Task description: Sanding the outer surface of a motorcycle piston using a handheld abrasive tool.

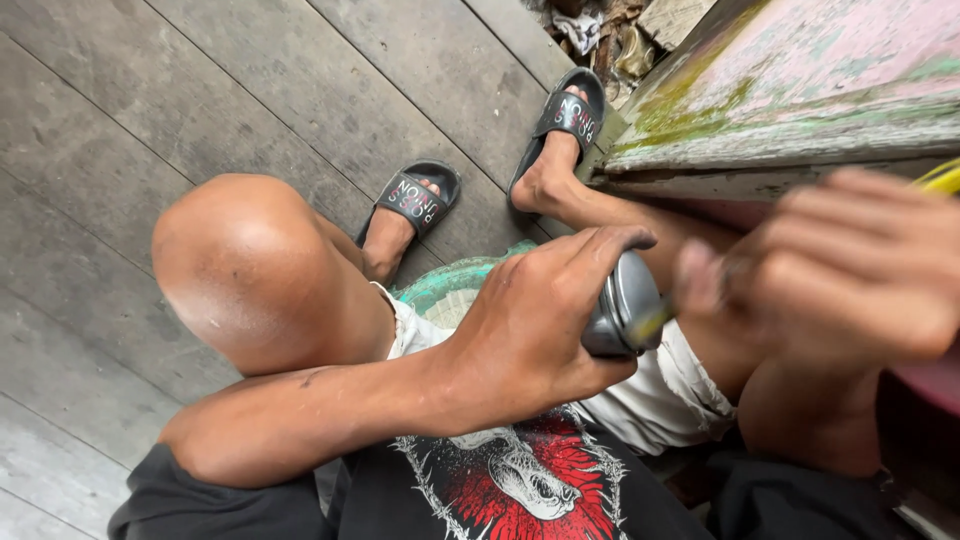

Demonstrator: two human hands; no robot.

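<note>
Down in your head view, the only printed marks are on the two black slide sandals [418, 198] at the far middle of the scene, each with a band of pale lettering across its strap; they rest on grey floor planks [150, 110]. Nearer to you, your black shirt carries a red and white skull print [525, 480] low in the middle. Your left hand [530, 330] is curled around a small grey metal can [622, 305], fingers wrapped over its top and thumb underneath, so the can sits in the middle of the scene, just above your pale shorts [650, 400]. Your right hand [850, 270], at the right and blurred, is closed into a loose fist, meeting the can's right end; a yellow strip [942, 178] shows at its far edge, and you cannot tell what it pinches. A worn pink and green painted board [800, 90] lies far right.
</note>
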